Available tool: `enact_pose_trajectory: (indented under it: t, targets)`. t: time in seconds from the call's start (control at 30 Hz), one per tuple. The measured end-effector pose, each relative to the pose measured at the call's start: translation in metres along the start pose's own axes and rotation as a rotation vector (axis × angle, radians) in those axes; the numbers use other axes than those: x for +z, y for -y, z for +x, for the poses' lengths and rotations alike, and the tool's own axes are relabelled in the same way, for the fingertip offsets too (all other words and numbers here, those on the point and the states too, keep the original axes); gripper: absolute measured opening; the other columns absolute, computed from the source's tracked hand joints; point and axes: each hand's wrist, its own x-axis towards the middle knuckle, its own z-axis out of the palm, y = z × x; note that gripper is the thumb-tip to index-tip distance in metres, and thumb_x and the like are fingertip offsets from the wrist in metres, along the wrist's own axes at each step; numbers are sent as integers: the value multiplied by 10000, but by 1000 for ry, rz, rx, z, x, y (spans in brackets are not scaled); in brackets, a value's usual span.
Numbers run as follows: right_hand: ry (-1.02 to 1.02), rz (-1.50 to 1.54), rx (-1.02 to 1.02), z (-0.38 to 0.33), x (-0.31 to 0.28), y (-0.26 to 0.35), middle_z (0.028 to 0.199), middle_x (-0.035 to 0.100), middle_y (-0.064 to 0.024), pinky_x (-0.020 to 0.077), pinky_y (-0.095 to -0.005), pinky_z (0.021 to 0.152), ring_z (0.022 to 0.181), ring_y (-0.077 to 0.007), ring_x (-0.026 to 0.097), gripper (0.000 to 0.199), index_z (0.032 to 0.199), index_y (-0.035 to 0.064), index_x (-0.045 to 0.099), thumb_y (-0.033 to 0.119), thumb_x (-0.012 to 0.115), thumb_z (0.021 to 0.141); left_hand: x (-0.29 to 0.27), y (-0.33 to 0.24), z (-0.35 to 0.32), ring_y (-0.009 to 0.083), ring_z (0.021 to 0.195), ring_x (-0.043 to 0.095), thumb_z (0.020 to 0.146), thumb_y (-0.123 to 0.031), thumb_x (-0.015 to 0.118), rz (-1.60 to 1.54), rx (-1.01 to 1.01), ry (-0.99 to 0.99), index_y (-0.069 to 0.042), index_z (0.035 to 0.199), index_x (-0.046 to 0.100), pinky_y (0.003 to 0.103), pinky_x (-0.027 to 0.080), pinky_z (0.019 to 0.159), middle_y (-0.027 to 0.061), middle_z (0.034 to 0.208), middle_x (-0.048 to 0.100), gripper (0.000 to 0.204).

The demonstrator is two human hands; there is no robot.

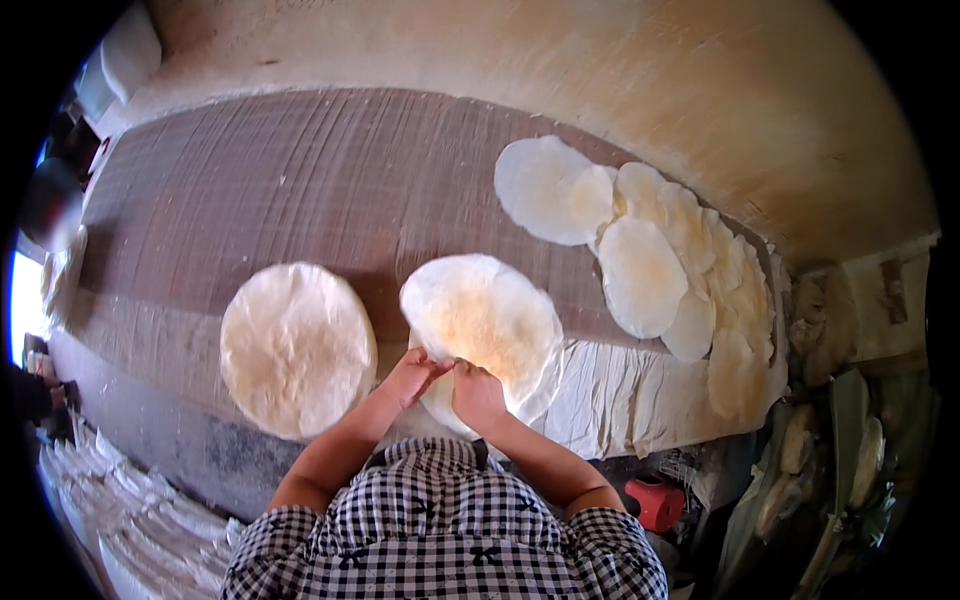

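Cloth in a black-and-white check [430, 530], worn by the person, spreads at six o'clock, nearest of all. By the hands' clock, a red, rounded object [657, 503] sits low at four, below the tabletop's edge, and many long, whitish, folded sheets [130, 510] lie in rows at eight. Bare and close together, the left hand [412, 378] and the right hand [479, 396] each pinch the near rim of a thin, round, white sheet of dough with a golden-brown middle [485, 310]. This sheet spreads from the fingers toward twelve and one o'clock, with another pale layer showing beneath its edge. At nine, apart from it, rests a thick, round, cream-coloured disc with a wrinkled top [295, 350]. At three, a creased, off-white cloth [620, 400] covers part of the long, brown, streaked tabletop [290, 170]. Farther off at two, thin, pale, yellowish rounds [643, 280] overlap in a broad spread. Beyond the tabletop, a beige, stained wall [560, 50] rises from twelve to one.
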Motion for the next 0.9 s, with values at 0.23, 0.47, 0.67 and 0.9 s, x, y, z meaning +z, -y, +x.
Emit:
enact_pose_trajectory:
  t: [0.23, 0.47, 0.67, 0.9]
  targets:
    - [-42, 396, 64, -21, 17, -17, 1073, 558, -239, 456, -414, 819, 963, -374, 557, 572, 1187, -30, 428, 313, 614, 769, -26, 38, -11, 179, 917, 562, 760, 14, 539, -101, 23, -69, -7, 1081, 542, 318, 439, 823, 86, 1028, 591, 322]
    - [70, 92, 149, 10, 26, -7, 941, 600, -235, 472, -421, 777, 889, -368, 588, 381, 1075, -12, 486, 163, 568, 746, -20, 67, 13, 205, 848, 581, 738, 16, 583, -90, 186, -368, 24, 951, 568, 323, 451, 756, 110, 919, 610, 213]
    - [-70, -37, 243, 29, 9, -37, 804, 618, -223, 495, -434, 695, 772, -368, 611, 170, 819, 34, 604, 112, 479, 735, -24, 74, 5, 206, 766, 570, 674, 7, 683, 11, 173, -554, 14, 854, 519, 317, 469, 657, 99, 812, 587, 243]
    - [-249, -107, 418, 34, -163, -158, 809, 625, -213, 493, -405, 720, 785, -354, 616, 211, 770, 3, 628, 155, 506, 689, -66, 77, -10, 174, 720, 570, 650, -37, 717, 211, 209, -536, 12, 844, 497, 305, 473, 643, 98, 820, 587, 297]
